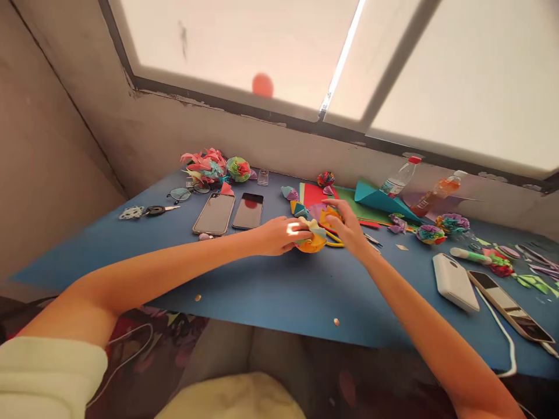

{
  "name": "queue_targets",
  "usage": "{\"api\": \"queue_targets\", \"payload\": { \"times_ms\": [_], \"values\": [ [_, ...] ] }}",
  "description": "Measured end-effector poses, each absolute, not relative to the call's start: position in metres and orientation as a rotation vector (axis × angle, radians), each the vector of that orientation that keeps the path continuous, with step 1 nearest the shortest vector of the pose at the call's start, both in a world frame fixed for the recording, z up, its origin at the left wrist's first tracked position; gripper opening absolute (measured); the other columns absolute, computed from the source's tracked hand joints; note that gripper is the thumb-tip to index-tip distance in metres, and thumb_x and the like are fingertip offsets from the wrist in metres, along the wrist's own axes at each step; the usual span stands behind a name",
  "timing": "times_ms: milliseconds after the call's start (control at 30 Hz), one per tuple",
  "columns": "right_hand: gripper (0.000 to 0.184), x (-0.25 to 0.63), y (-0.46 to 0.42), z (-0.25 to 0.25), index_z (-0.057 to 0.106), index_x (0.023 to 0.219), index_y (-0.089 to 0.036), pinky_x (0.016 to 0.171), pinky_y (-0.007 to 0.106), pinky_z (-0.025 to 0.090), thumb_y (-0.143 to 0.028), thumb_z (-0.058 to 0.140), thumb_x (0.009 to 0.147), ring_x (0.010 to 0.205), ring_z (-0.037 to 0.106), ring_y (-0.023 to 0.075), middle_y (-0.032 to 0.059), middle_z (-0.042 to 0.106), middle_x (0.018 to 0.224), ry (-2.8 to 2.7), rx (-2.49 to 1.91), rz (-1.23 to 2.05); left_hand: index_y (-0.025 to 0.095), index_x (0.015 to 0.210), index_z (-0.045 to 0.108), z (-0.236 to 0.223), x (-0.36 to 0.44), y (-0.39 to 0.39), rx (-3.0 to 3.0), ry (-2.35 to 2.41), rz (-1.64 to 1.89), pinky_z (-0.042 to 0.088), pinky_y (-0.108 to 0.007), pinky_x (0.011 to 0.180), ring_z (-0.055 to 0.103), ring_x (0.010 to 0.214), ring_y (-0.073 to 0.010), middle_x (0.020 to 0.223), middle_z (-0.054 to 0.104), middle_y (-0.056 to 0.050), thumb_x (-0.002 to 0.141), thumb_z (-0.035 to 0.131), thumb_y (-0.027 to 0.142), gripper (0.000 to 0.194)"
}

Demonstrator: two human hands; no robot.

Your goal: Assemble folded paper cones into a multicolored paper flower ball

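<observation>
Both of my arms reach out over a blue table (271, 285). My left hand (282, 234) is closed around a small yellow and orange folded-paper ball (312, 240) that rests on the table. My right hand (346, 224) meets it from the right, fingers curled and pinching the top of the same paper piece. Yellow-handled scissors (335, 241) lie just under my right hand. A stack of coloured paper sheets (325, 198) lies right behind both hands.
Two phones (231, 212) lie left of centre, with glasses (186, 192), a key bunch (146, 211) and paper flowers (213, 166) behind. To the right are two bottles (399, 177), a white power bank (455, 281) with cable, another phone (509, 305) and more paper flowers (437, 228).
</observation>
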State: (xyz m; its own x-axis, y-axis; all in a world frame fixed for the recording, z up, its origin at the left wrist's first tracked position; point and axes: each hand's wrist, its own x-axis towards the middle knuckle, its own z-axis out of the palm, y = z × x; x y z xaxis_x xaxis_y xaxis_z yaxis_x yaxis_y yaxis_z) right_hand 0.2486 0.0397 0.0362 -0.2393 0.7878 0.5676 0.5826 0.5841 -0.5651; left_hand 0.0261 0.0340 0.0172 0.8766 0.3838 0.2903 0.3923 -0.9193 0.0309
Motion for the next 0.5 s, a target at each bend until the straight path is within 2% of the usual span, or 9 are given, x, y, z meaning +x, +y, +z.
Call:
{"api": "queue_targets", "payload": {
  "times_ms": [67,167,267,367,500],
  "values": [
    [0.036,0.243,0.029,0.019,0.054,0.114,-0.021,0.100,0.040,0.039,-0.032,0.048,0.080,0.111,0.051,0.0217,0.0076,0.055,0.115,-2.038,-1.046,0.299,0.014,0.132,0.042,0.003,0.025,0.034,-3.059,-0.671,-0.653,0.038,-0.041,0.099,0.040,0.128,-0.0283,0.137,0.046,-0.016,0.078,0.046,0.012,0.055],
    [0.038,0.242,0.027,0.003,0.048,0.123,-0.022,0.104,0.041,0.036,-0.035,0.041,0.087,0.118,0.047,0.0212,0.0086,0.051,0.123,-2.032,-1.013,0.358,0.011,0.137,0.029,-0.012,0.026,0.037,-3.151,-1.015,-1.233,0.033,-0.042,0.108,0.032,0.134,-0.0281,0.143,0.032,-0.020,0.071,0.052,0.015,0.070],
    [0.040,0.241,0.026,-0.001,0.048,0.125,-0.024,0.108,0.040,0.033,-0.039,0.030,0.093,0.125,0.042,0.0202,0.0072,0.047,0.131,-2.030,-0.980,0.380,0.017,0.142,0.017,-0.017,0.031,0.034,-3.264,-1.471,-1.726,0.035,-0.041,0.108,0.029,0.137,-0.0256,0.149,0.023,-0.016,0.079,0.047,0.022,0.070],
    [0.042,0.234,0.017,-0.001,0.046,0.129,-0.026,0.107,0.040,0.034,-0.040,0.026,0.095,0.126,0.043,0.0194,0.0057,0.048,0.133,-1.994,-0.980,0.418,0.020,0.142,0.021,-0.013,0.037,0.025,-3.402,-1.625,-1.988,0.035,-0.039,0.108,0.032,0.135,-0.0248,0.148,0.030,-0.011,0.086,0.045,0.034,0.063],
    [0.038,0.211,0.000,-0.004,0.052,0.123,-0.027,0.106,0.041,0.036,-0.035,0.026,0.096,0.123,0.047,0.0195,0.0044,0.053,0.129,-1.911,-0.947,0.349,0.019,0.128,0.042,-0.004,0.043,0.013,-3.234,-1.880,-2.436,0.045,-0.034,0.095,0.050,0.120,-0.0236,0.131,0.051,-0.010,0.088,0.045,0.047,0.049]
  ]
}}
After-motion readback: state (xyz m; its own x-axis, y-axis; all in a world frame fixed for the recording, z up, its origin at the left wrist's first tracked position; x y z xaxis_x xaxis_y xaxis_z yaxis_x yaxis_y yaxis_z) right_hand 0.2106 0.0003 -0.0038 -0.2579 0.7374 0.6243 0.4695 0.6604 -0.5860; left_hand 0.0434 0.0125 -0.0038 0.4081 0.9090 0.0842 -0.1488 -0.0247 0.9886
